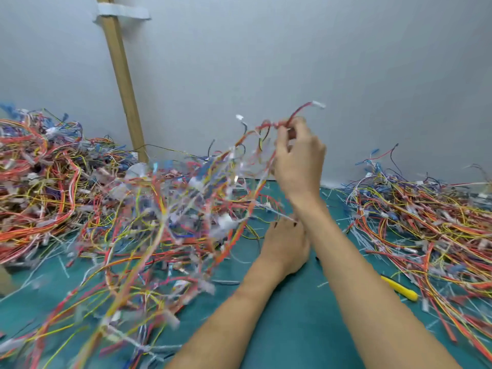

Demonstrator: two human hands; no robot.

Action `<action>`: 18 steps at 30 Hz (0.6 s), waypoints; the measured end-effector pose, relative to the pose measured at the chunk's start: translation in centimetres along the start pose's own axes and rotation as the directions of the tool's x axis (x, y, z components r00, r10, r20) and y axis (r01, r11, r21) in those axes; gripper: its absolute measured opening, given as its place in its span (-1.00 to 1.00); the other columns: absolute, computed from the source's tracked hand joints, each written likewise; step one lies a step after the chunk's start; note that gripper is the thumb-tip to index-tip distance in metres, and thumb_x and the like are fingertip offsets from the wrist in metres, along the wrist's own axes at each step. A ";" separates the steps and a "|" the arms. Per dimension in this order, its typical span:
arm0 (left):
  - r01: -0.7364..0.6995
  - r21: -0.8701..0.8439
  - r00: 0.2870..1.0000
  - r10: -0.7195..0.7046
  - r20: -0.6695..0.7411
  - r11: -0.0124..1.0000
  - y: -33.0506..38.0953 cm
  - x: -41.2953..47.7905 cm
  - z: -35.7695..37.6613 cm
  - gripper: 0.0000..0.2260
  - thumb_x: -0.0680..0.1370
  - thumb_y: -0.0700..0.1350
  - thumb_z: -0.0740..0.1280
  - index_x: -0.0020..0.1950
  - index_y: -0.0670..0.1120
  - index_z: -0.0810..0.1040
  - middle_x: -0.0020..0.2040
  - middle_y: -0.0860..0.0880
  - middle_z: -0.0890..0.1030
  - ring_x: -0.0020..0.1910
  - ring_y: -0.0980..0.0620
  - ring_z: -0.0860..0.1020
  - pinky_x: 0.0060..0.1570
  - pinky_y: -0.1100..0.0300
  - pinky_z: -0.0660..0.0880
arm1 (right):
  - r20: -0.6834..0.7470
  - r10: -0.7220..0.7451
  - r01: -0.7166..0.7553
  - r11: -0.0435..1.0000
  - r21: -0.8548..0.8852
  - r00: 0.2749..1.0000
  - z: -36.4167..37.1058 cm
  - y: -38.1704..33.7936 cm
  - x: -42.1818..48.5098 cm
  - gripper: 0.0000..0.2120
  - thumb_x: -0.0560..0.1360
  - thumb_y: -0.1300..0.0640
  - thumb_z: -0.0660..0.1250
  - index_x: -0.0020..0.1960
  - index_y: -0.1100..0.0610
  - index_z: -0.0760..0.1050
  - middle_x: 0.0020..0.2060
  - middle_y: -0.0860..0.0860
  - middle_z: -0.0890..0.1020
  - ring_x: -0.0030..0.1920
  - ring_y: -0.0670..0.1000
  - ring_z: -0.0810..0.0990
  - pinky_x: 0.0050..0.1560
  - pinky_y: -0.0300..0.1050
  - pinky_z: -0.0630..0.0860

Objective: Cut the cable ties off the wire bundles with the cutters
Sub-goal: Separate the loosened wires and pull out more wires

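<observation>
Head view: right hand [298,155] is raised in front of the plain grey wall [266,62], thumb and fingertips curled and pinching a red wire strand [266,126]. The strand's free end sticks up past the fingers and carries a small white plastic connector [318,104]. Below the pinch hangs a loose tangle of red, orange, yellow and blue wires [173,222], heavily blurred, with its lower part down on the teal work mat [292,328].

Left hand [285,243] sits low on the mat, crossed under the right forearm, fingertips at the tangle's edge. Its fingers are partly hidden, so can't tell whether it grips anything.

Yellow-handled cutters [399,287] lie on the mat just right of the right forearm, head end hidden behind it, touched by neither hand.

Dense multicoloured wire heap [40,182] far left, flatter wire spread [426,222] far right. Bare wooden batten [119,75] leans on the wall, held by white tape [122,13]. White tags on the wires are too blurred to read.
</observation>
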State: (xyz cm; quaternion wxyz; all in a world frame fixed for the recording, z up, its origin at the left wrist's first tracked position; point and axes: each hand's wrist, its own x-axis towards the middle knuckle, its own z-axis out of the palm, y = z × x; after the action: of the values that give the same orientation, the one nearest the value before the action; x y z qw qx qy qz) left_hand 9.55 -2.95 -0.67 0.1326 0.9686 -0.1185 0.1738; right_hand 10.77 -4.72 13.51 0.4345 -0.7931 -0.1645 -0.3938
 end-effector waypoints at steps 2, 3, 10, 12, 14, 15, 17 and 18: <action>0.017 0.020 0.999 -0.016 -0.030 1.000 0.1 0.2 0.3 -0.71 0.61 -0.08 0.14 0.28 -0.12 0.44 0.28 -0.15 0.48 0.28 -0.17 0.40 0.23 0.00 0.29 | 0.266 0.151 -0.126 0.986 -0.110 0.952 -0.8 1.9 1.3 -0.76 0.61 0.13 0.22 0.07 0.26 0.58 -0.05 0.23 0.68 0.03 0.29 0.63 0.11 0.16 0.50; 0.015 0.021 1.000 -0.014 -0.021 1.000 0.2 0.2 0.4 -0.71 0.61 -0.07 0.15 0.29 -0.12 0.43 0.28 -0.15 0.46 0.30 -0.16 0.38 0.26 0.01 0.28 | 0.268 0.147 -0.118 0.986 -0.121 0.952 -1.3 2.5 1.7 -0.75 0.60 0.11 0.22 0.05 0.25 0.58 -0.08 0.23 0.68 0.00 0.31 0.64 0.08 0.20 0.51; -0.017 0.006 0.998 0.017 -0.053 1.000 0.0 0.1 0.7 -0.73 0.61 -0.05 0.15 0.25 -0.14 0.44 0.22 -0.15 0.47 0.25 -0.15 0.39 0.21 -0.01 0.28 | -0.115 0.168 -0.168 0.986 0.010 0.979 -5.3 3.8 4.2 -0.77 0.60 0.13 0.20 0.06 0.26 0.54 -0.17 0.11 0.68 -0.20 0.19 0.67 -0.05 0.11 0.58; -0.012 -0.028 0.998 0.010 -0.063 1.000 0.1 0.0 0.7 -0.74 0.61 -0.06 0.16 0.23 -0.15 0.45 0.21 -0.16 0.48 0.24 -0.15 0.39 0.19 0.03 0.26 | 0.195 0.247 -0.253 0.968 0.004 0.949 -5.4 4.5 3.9 -0.79 0.61 0.21 0.19 0.11 0.30 0.53 -0.30 0.09 0.63 -0.38 0.08 0.66 -0.24 0.02 0.63; -0.006 -0.041 0.998 0.003 -0.068 0.999 -0.1 0.0 0.9 -0.74 0.61 -0.06 0.15 0.23 -0.15 0.44 0.22 -0.15 0.47 0.24 -0.14 0.39 0.20 0.04 0.25 | 0.041 0.206 -0.205 0.978 -0.034 0.978 -6.0 5.0 3.9 -0.80 0.61 0.20 0.18 0.08 0.27 0.54 -0.35 0.08 0.63 -0.40 0.07 0.65 -0.23 -0.03 0.60; -0.007 -0.026 0.998 0.005 -0.067 1.000 -0.1 0.0 0.9 -0.74 0.61 -0.05 0.14 0.23 -0.14 0.44 0.22 -0.15 0.47 0.24 -0.14 0.39 0.20 0.02 0.26 | -0.135 0.180 -0.185 0.982 -0.032 0.974 -6.3 5.3 4.0 -0.81 0.61 0.19 0.17 0.07 0.24 0.53 -0.29 0.13 0.65 -0.32 0.13 0.68 -0.16 0.01 0.59; -0.010 0.005 0.998 0.010 -0.066 1.000 -0.1 0.0 0.8 -0.74 0.61 -0.04 0.14 0.23 -0.12 0.45 0.21 -0.14 0.48 0.23 -0.14 0.40 0.20 0.00 0.27 | -0.243 0.266 -0.234 0.960 0.153 0.933 -7.1 5.9 4.2 -0.85 0.61 0.21 0.16 0.09 0.22 0.47 -0.22 0.18 0.64 -0.27 0.17 0.70 -0.18 0.10 0.63; -0.008 0.008 0.998 0.009 -0.063 1.000 0.0 0.0 0.7 -0.73 0.61 -0.04 0.13 0.23 -0.12 0.45 0.20 -0.14 0.48 0.22 -0.14 0.40 0.20 0.00 0.27 | -0.155 0.333 -0.298 0.931 0.209 0.930 -7.3 6.4 4.4 -0.85 0.61 0.25 0.14 0.13 0.25 0.44 -0.25 0.17 0.62 -0.32 0.12 0.70 -0.25 0.09 0.65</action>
State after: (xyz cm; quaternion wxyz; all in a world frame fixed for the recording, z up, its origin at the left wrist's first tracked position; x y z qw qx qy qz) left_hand 9.77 -3.16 -1.29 0.1316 0.9626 -0.1177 0.2053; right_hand 13.94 -14.66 15.58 0.5765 -0.7254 -0.0279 -0.3750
